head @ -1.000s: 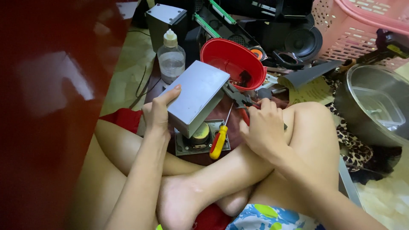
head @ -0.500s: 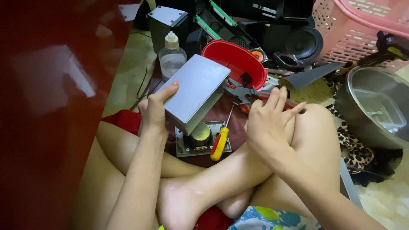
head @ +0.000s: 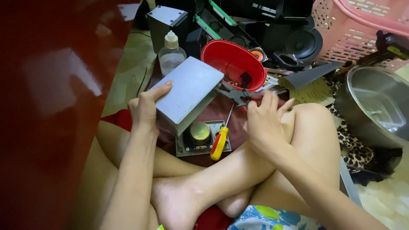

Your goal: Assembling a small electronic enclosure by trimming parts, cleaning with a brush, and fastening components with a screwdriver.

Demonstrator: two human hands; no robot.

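My left hand [head: 147, 108] grips the near left corner of a grey metal box [head: 187, 93] and holds it tilted above a small speaker on a square plate [head: 200, 137]. My right hand [head: 264, 117] rests on my knee with its fingers over the red handles of a pair of pliers [head: 238, 97], whose jaws point at the box. A yellow and red screwdriver [head: 220, 139] lies against the speaker plate. I sit cross-legged, with both legs under my arms.
A red bowl [head: 232, 64] with small parts stands behind the box. A clear squeeze bottle [head: 171, 54], a grey speaker cabinet [head: 166, 21], black speaker parts [head: 300, 42], a pink basket [head: 362, 25] and a steel pot [head: 375, 106] surround it. A dark red surface [head: 47, 106] fills the left.
My right hand has lifted from my knee and moved forward onto the pliers. The left hand still holds the tilted box, which has barely shifted.
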